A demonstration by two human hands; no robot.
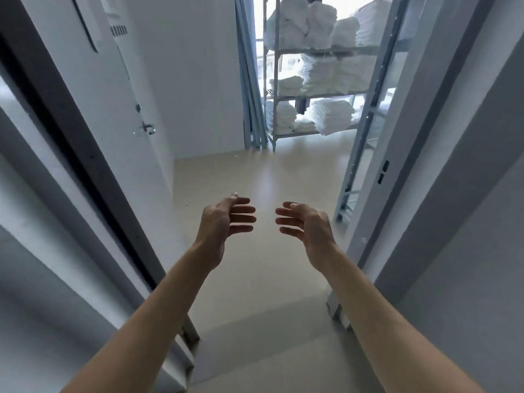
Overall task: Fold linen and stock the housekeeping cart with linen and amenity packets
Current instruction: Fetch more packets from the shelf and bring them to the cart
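Before three linen shelves (312,51): two empty hands (224,219)

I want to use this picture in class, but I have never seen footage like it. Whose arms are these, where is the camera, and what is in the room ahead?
There is no machine here. A person wears a camera on the head, so it looks forward and down along their own bare arms. The left hand and right hand are held out, fingers relaxed, holding nothing. The person stands at a doorway; an open door is on the left. Across the pale floor stands a metal shelf rack stacked with folded white linen. No cart is in view.
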